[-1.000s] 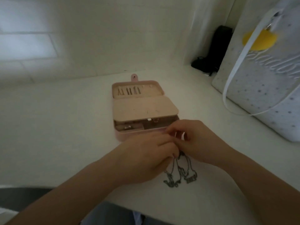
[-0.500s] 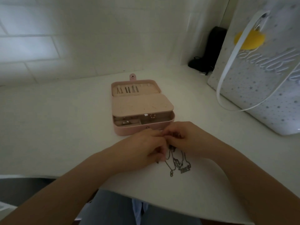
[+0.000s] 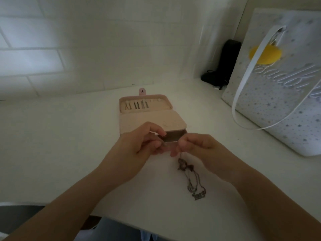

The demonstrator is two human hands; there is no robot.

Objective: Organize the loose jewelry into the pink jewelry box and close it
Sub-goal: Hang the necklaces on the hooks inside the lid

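The pink jewelry box [image 3: 152, 119] lies open on the white table [image 3: 60, 145], its lid flat at the back with several earrings pinned in it and an inner flap raised over the front tray. A tangled dark necklace [image 3: 192, 178] hangs from the fingertips of my right hand [image 3: 196, 146], its lower end with a pendant resting on the table. My left hand [image 3: 139, 146] is in front of the box, fingers curled, pinching the chain's upper end close to the right hand. The box's front tray is mostly hidden by my hands.
A white star-patterned bag [image 3: 281, 87] with a yellow patch and a long white strap stands at the right. A black object [image 3: 222, 65] with a cable sits in the back corner. The white tiled wall [image 3: 86, 49] runs behind the table.
Both hands have risen from the table toward the box and moved slightly apart. The necklace now hangs stretched out from them instead of lying bunched on the table.
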